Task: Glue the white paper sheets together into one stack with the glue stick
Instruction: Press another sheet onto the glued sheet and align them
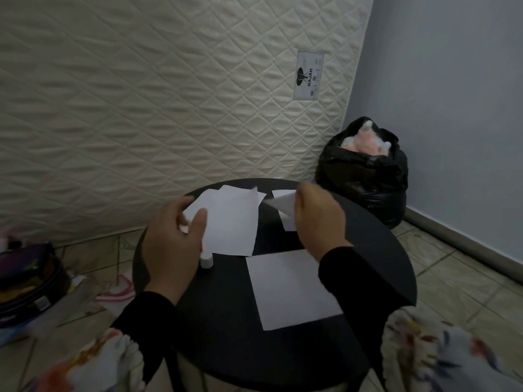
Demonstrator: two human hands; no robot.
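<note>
Several white paper sheets lie on a round black table (368, 250). A loose overlapping pile (232, 222) sits at the back middle, and a single flat sheet (291, 290) lies nearer to me. My right hand (317, 219) pinches a lifted, bent sheet (278, 203) above the table's back right. A further sheet (278, 193) lies under it, partly hidden. My left hand (172, 244) hovers curled over the pile's left edge. It grips the glue stick (206, 261), whose white end shows below the hand, close to the tabletop.
A quilted mattress (169, 94) leans upright behind the table. A stuffed black rubbish bag (365, 171) stands at the back right by the blue wall. Bags and scraps (28, 284) clutter the tiled floor on the left. Floral fabric (441, 355) covers my knees.
</note>
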